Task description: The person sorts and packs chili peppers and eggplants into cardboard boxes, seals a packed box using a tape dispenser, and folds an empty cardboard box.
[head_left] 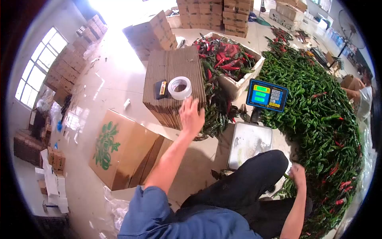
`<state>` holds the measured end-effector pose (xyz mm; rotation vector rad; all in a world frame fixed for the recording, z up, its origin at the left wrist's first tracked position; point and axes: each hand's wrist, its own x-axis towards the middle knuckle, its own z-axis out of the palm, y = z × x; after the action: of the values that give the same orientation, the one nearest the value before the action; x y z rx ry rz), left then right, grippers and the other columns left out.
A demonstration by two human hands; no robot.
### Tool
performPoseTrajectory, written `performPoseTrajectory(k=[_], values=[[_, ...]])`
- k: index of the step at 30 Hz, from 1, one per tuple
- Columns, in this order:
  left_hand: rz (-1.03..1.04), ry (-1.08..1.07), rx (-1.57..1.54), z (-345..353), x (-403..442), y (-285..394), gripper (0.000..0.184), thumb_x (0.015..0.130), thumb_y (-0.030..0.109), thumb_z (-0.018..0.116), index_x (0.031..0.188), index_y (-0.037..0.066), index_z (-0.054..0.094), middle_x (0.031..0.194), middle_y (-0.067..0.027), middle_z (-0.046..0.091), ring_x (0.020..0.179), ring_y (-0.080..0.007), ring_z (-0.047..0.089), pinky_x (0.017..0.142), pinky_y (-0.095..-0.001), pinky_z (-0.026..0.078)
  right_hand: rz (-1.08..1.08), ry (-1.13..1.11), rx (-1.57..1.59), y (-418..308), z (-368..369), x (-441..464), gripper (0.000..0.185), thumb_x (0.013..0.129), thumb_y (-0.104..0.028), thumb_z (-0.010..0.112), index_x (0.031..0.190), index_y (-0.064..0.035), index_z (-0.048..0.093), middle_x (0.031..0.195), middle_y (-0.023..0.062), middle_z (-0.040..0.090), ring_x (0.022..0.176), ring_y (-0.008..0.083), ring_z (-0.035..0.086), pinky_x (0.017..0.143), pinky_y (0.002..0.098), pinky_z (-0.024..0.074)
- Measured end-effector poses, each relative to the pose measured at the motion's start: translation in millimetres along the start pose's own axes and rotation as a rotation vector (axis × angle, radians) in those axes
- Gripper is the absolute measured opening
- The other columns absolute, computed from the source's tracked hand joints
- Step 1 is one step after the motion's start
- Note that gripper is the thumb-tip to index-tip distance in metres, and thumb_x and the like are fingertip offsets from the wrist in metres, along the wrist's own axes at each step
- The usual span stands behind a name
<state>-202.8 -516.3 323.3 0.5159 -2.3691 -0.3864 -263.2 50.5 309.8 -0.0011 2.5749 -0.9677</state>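
Observation:
My left hand reaches over the near edge of a stack of flattened cardboard, fingers stretched out and holding nothing. Just beyond its fingertips lies a roll of clear packing tape, with a small black and yellow item beside it. Low on the right, next to my knee, my right hand is closed on a green chili pepper, whose tip pokes out to the left. Behind that hand spreads a big heap of green chili peppers with some red ones mixed in.
A platform scale with a lit display stands before my knees. Behind it is a white foam box of red and green peppers. A cardboard carton sits at left. Another person is at the far right.

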Motion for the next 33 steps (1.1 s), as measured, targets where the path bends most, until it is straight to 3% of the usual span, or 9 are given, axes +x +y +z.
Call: performPoseTrajectory(k=[5,7,8,10,14,20,25,29,33], values=[[-0.589,0.202,0.108,1.6,128.7,-70.2,0.056,0.094,0.042,0.057,0.134,0.002,0.055,0.142,-0.0206,0.052,0.137,-0.0362,0.043,0.110,-0.0566,0.036,-0.149,-0.144,0.184,0.5,14.5,-33.3,0.037,0.093,0.007,0.058,0.130,-0.0003,0.058,0.106,0.0151,0.070,0.093,0.0220,0.065,0.082,0.0311,0.0509],[-0.883,0.084,0.054,-6.5,168.0,-127.5,0.061,0.098,0.050,0.043,0.136,0.003,0.054,0.141,-0.0179,0.053,0.133,-0.0375,0.048,0.106,-0.0582,0.040,-0.066,-0.137,0.091,-11.8,17.2,-49.9,0.039,0.093,0.000,0.062,0.131,-0.0006,0.058,0.110,0.0163,0.070,0.094,0.0237,0.066,0.082,0.0328,0.0519],[-0.735,-0.206,0.208,9.7,178.5,-205.7,0.063,0.100,0.051,0.035,0.139,0.005,0.053,0.145,-0.0170,0.050,0.133,-0.0375,0.048,0.106,-0.0589,0.040,0.019,-0.168,-0.086,-10.1,16.9,-56.0,0.036,0.092,-0.004,0.064,0.128,0.0000,0.059,0.107,0.0171,0.070,0.092,0.0247,0.067,0.080,0.0359,0.0524],[-1.113,-0.073,0.068,10.0,187.6,-233.6,0.065,0.101,0.052,0.027,0.142,0.007,0.051,0.150,-0.0127,0.048,0.136,-0.0376,0.046,0.114,-0.0566,0.030,0.165,-0.257,-0.296,-11.6,13.0,-61.3,0.040,0.092,-0.016,0.067,0.129,-0.0015,0.058,0.109,0.0210,0.069,0.097,0.0318,0.068,0.080,0.0431,0.0534],[-1.033,-0.265,0.332,31.2,164.8,-317.4,0.053,0.106,0.036,0.018,0.151,0.021,0.039,0.143,-0.0125,0.055,0.135,-0.0318,0.049,0.117,-0.0564,0.024,0.147,-0.223,-0.252,11.6,16.2,-65.7,0.057,0.090,-0.025,0.070,0.137,0.0011,0.052,0.114,0.0224,0.069,0.102,0.0338,0.070,0.085,0.0392,0.0540],[-0.913,-0.313,0.357,10.5,134.6,-319.8,0.054,0.106,0.041,0.021,0.151,0.016,0.038,0.146,-0.0184,0.051,0.134,-0.0311,0.051,0.117,-0.0544,0.026,0.240,-0.318,-0.371,21.4,19.7,-69.0,0.046,0.092,-0.018,0.068,0.134,-0.0049,0.056,0.113,0.0211,0.069,0.102,0.0357,0.068,0.083,0.0453,0.0526],[-0.892,-0.473,0.538,-9.1,140.3,-337.6,0.040,0.101,0.037,0.040,0.131,0.017,0.056,0.129,-0.0090,0.063,0.121,-0.0256,0.060,0.103,-0.0410,0.041,0.261,-0.321,-0.238,0.9,18.3,-64.8,0.038,0.088,-0.014,0.068,0.124,-0.0029,0.061,0.112,0.0216,0.070,0.105,0.0382,0.067,0.085,0.0462,0.0530],[-0.464,-1.116,1.150,-19.0,147.0,-330.5,0.029,0.097,0.034,0.056,0.115,0.018,0.071,0.116,-0.0016,0.072,0.110,-0.0211,0.068,0.092,-0.0303,0.053,0.184,-0.301,-0.288,20.3,25.5,-64.8,0.032,0.085,-0.012,0.068,0.114,-0.0010,0.065,0.105,0.0230,0.070,0.103,0.0403,0.066,0.085,0.0463,0.0529],[-0.547,-1.059,1.323,-13.9,126.4,-324.2,0.021,0.095,0.030,0.060,0.106,0.022,0.076,0.109,0.0047,0.075,0.103,-0.0131,0.070,0.085,-0.0230,0.055,0.144,-0.316,-0.352,33.3,29.0,-67.3,0.029,0.083,-0.013,0.068,0.110,-0.0003,0.067,0.104,0.0247,0.069,0.104,0.0431,0.063,0.085,0.0460,0.0525]])
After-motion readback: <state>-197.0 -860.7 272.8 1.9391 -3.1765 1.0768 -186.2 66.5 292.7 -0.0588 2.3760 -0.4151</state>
